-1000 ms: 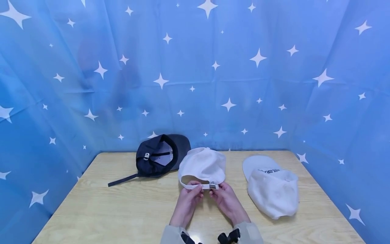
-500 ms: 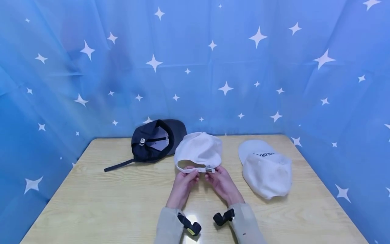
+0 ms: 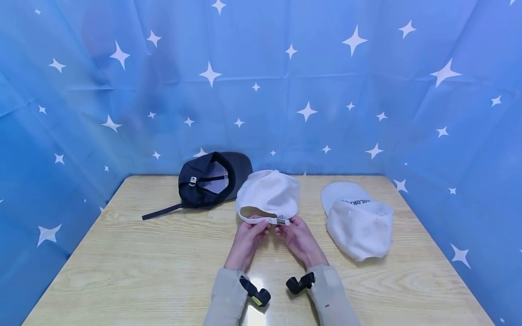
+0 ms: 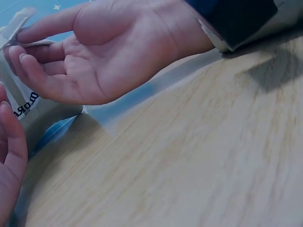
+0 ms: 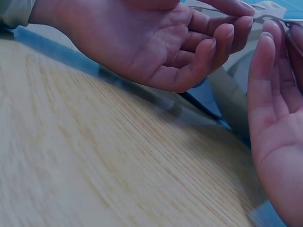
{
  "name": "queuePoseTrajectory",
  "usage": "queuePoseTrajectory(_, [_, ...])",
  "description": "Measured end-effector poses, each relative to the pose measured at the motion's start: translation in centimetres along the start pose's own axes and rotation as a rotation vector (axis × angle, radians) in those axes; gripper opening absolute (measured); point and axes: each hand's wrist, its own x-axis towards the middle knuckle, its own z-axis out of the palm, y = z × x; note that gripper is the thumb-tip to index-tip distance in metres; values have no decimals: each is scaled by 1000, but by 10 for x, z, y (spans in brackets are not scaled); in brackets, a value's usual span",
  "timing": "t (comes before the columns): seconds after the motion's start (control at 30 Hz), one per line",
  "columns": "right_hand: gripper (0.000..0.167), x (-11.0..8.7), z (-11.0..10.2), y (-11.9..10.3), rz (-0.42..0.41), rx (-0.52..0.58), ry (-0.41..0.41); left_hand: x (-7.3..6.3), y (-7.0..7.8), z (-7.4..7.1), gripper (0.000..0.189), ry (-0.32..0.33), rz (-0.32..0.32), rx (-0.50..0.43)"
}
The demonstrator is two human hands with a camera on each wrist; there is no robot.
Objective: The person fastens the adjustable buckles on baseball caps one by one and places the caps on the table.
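A white baseball cap (image 3: pixel 267 192) stands at the middle of the table's back part, its rear opening toward me. Across that opening runs its white back strap (image 3: pixel 270 221), with a metal buckle (image 3: pixel 282 221) near the right end. My left hand (image 3: pixel 248 236) pinches the strap left of the buckle, thumb on top. At the buckle end, my right hand (image 3: pixel 300 237) pinches the strap between thumb and fingers. Both wrist views show the hands with palms partly turned up and the other fingers loosely bent. The cap's brim is hidden behind its crown.
Left of it lies a dark navy cap (image 3: pixel 208 181) on its side, its loose strap (image 3: pixel 161 211) stretched leftward. On the right rests another white cap (image 3: pixel 360 226) with dark lettering. A blue star-patterned curtain (image 3: pixel 261 104) surrounds the wooden table (image 3: pixel 163 267).
The head view has tilted down, so the table and caps sit higher in it. Both hands keep hold of the strap, and the buckle end now slants slightly.
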Motion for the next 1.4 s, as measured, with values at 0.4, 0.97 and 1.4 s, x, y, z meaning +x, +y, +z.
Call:
queuePoseTrajectory(0.4, [23, -1, 0, 0, 10, -47, -29, 1, -3, 4, 17, -6, -8, 34])
queuePoseTrajectory(0.97, [19, 2, 1, 1, 11, -78, 20, 1, -4, 6, 18, -46, -21, 47])
queuePoseTrajectory(1.4, [23, 0, 0, 1, 11, -55, 40, 1, -3, 3, 15, -22, -12, -30])
